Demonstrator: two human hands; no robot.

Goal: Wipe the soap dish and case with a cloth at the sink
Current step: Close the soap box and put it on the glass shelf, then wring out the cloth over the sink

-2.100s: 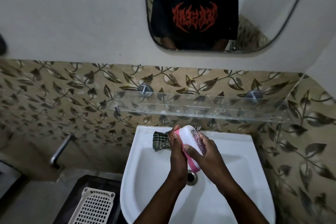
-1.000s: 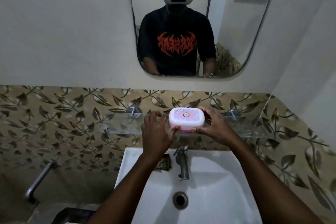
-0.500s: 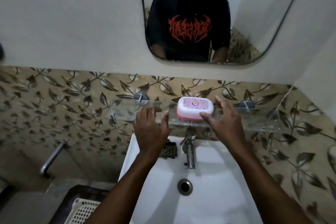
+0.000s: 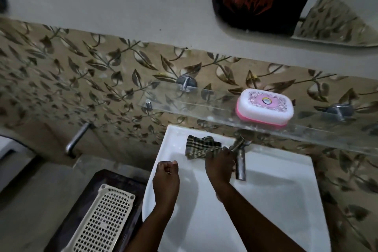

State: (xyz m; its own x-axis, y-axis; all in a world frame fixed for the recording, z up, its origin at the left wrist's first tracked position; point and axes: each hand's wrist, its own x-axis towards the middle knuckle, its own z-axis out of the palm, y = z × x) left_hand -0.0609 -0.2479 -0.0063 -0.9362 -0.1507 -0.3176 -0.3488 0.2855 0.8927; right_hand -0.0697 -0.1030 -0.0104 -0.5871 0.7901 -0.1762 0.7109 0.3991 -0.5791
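Note:
The white-and-pink soap case [image 4: 264,108] stands closed on the glass shelf [image 4: 194,106] above the white sink [image 4: 276,200]. A checked cloth [image 4: 197,146] lies crumpled on the sink's back rim, left of the tap [image 4: 240,161]. My right hand [image 4: 219,166] reaches over the basin, and its curled fingers grip the cloth's right edge. My left hand [image 4: 166,178] hovers over the sink's left rim, curled into a fist with nothing in it. The soap dish inside the case is hidden.
A cream perforated plastic basket [image 4: 102,217] lies on a dark stand left of the sink. A metal spout [image 4: 76,139] sticks out of the leaf-patterned tile wall. A mirror [image 4: 337,16] hangs above the shelf.
Both hands have let go of the soap case, which stays on the shelf, and dropped to the sink. My right hand now has the cloth. The view has tilted down and left.

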